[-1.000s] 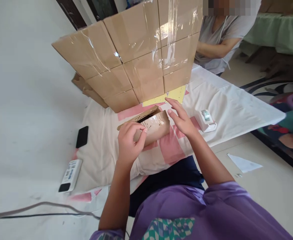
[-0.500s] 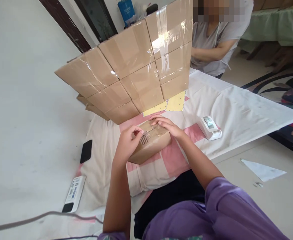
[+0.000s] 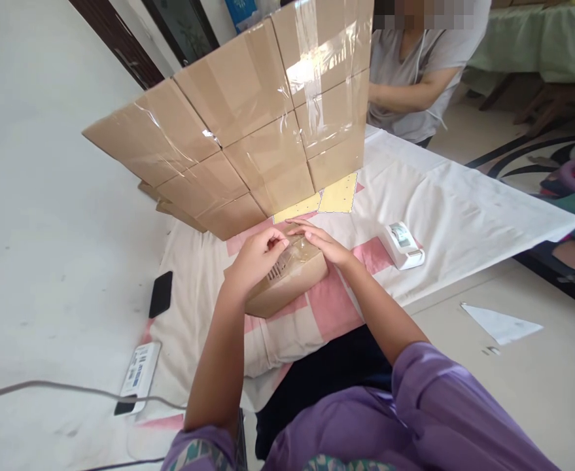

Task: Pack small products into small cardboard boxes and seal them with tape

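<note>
A small brown cardboard box [image 3: 287,288] lies on the cloth in front of me, with glossy clear tape and a striped barcode label [image 3: 276,268] on its top. My left hand [image 3: 258,255] is closed in a pinch just above the label, beside the tape. Whatever sits between thumb and forefinger is too small to make out. Fingers stretched, my right hand [image 3: 319,241] lies across the far right part of the box top. It covers some of the tape there.
Behind the box stands a tall wall of taped cartons [image 3: 258,131], with yellow sheets [image 3: 337,195] at its foot. A white tape dispenser [image 3: 402,245] is on the right, a black phone [image 3: 160,294] and a power strip [image 3: 139,376] on the left. Another person [image 3: 419,85] sits beyond.
My left fingertips have moved from the label's edge toward the far side of the box top, nearer my right hand. The right hand stays on the box. The whole view has shifted slightly.
</note>
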A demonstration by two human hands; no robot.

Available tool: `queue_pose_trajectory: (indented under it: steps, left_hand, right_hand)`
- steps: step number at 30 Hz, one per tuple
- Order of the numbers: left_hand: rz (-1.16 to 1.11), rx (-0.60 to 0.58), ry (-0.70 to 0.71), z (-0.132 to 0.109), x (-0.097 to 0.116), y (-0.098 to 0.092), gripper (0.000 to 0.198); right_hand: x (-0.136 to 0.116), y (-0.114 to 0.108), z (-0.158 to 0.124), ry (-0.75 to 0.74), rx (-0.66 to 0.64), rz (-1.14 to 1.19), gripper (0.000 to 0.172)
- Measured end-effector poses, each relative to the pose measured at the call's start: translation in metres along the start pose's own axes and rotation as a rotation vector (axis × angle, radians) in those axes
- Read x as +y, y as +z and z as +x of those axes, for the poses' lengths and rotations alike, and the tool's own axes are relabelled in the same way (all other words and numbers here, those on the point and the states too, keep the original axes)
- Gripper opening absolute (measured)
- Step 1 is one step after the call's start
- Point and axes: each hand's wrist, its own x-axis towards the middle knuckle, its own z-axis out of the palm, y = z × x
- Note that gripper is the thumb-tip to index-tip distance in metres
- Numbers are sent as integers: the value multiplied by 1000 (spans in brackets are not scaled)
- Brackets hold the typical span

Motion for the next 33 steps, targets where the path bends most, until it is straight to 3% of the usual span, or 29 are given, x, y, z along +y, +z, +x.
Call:
queue_pose_trajectory:
  steps: [3, 8, 21, 26, 29, 33]
  left_hand:
    - [-40, -5, 29, 9, 1, 0, 19]
    - [-21, -174, -14, 21, 1, 5, 24]
    - [97, -36, -39, 22, -7, 27, 15]
    - [133, 12, -85, 21, -14, 29, 18]
    - [166, 11, -107, 19, -13, 29, 26]
    - [160, -37, -110, 13, -8, 33, 24]
  right_hand:
    - [2, 1, 1, 4, 17, 7, 51]
    - [3, 1, 3, 24, 16, 21, 60]
    - [-7, 1, -3, 40, -27, 75, 62]
    - [-11, -5, -16, 149, -185, 103, 95]
    - [-14, -6, -25, 216, -189, 32, 118]
    - [-25, -1, -40, 215, -176, -126, 136]
